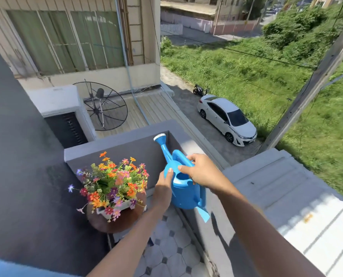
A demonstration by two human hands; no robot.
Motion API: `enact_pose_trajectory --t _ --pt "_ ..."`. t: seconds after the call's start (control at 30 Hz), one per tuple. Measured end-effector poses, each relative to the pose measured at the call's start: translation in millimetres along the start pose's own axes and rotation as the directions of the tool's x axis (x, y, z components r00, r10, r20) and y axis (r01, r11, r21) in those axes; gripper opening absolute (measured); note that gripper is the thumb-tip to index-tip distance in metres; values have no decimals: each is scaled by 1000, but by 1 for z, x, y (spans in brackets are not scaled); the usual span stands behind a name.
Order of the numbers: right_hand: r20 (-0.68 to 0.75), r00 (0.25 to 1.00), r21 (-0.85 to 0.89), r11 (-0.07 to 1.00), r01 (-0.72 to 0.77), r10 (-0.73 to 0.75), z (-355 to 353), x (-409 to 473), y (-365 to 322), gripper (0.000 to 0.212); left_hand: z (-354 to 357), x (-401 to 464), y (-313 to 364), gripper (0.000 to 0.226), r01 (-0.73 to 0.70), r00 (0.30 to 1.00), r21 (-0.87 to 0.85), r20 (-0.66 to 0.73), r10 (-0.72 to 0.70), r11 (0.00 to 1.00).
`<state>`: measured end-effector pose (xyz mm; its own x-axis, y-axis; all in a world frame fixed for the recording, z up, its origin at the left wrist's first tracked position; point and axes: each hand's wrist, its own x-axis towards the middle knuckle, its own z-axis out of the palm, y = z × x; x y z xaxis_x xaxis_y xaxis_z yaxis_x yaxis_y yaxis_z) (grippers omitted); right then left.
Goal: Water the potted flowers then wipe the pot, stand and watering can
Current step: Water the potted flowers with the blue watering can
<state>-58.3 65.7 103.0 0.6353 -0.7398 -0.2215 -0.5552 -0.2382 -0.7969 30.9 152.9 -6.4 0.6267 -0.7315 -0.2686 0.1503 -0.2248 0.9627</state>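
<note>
Your right hand [201, 169] has a closed grip on the blue watering can [184, 191] handle, while your left hand [163, 187] cups its side. It's up off the floor, spout angled away, beside the potted flowers [112, 182] on the round stand [116, 224], tight against the balcony wall [126, 150].

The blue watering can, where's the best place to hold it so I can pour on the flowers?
Probably the top handle, reached from above. On the blue watering can it arches over the fill hole, where the right hand wraps it. The left hand steadies the round body from the side nearest the flowers. The spout points up and away, so tip forward.
</note>
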Motion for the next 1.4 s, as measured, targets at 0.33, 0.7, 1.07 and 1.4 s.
enact_pose_trajectory --t 0.33,0.7,1.07,1.4 --pt "73 982 -388 902 189 -175 70 -24 -88 23 -102 -55 8 69 -3 989 -34 -147 -2 999" --pt "152 963 -531 804 268 -221 127 -35 -139 30 -163 -93 9 44 -8 987 -74 -158 -3 997" --pt "191 951 -568 762 311 -245 136 -29 -160 43 -175 -96 9 41 -24 991 -39 -131 19 999" --pt "104 977 -565 797 213 -188 112 -22 -147 44 -146 -73 1 88 47 993 -4 -107 -47 999"
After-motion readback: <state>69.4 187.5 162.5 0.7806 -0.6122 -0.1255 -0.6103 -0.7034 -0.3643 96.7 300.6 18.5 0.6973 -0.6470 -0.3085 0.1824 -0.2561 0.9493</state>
